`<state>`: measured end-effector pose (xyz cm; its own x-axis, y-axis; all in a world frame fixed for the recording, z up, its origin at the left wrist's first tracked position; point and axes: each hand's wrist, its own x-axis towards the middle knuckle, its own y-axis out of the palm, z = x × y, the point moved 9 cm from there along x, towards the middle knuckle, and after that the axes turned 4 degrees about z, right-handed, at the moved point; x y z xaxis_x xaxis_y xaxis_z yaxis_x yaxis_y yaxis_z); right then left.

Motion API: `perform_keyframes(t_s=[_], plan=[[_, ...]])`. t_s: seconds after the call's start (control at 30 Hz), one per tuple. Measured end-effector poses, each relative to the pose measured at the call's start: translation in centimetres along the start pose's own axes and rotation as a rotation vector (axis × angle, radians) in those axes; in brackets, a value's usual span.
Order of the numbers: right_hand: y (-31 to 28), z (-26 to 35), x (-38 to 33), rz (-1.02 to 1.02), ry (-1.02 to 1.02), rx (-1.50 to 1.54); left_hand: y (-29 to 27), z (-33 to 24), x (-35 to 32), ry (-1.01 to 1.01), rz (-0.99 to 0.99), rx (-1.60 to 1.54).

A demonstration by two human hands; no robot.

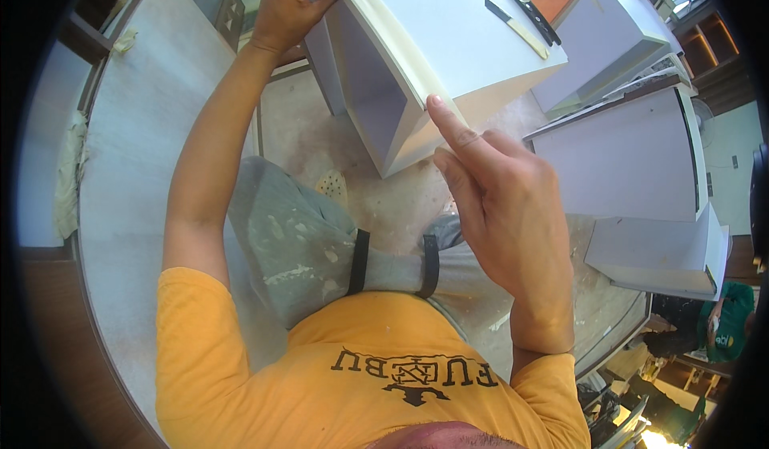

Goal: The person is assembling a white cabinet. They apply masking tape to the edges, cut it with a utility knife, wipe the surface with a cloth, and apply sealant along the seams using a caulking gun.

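A dusty concrete floor [400, 209] carries everything. A white open-sided cabinet box [448, 40] stands on it at twelve o'clock, with a knife [517, 24] lying on its top panel. More white cabinet boxes [633, 153] stand on the floor at two and three o'clock. A long pale board [136, 169] lies at nine o'clock.

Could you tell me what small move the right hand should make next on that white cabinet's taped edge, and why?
Probably slide the right hand fingertip further along the pale edge strip of the white cabinet, since it presses only the near corner while the left hand steadies the far end.
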<state>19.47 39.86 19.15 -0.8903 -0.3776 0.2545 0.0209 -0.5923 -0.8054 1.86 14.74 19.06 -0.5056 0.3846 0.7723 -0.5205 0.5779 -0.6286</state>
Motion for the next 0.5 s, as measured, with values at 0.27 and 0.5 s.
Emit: perform_keyframes(t_s=[0.27, 0.5], plan=[[-0.04, -0.10, 0.00, 0.007, 0.007, -0.015, 0.27, 0.50, -0.06, -0.019, 0.005, -0.082], [0.04, -0.12, -0.07, 0.019, 0.015, -0.010, 0.05, 0.17, 0.09, -0.050, 0.025, -0.023]])
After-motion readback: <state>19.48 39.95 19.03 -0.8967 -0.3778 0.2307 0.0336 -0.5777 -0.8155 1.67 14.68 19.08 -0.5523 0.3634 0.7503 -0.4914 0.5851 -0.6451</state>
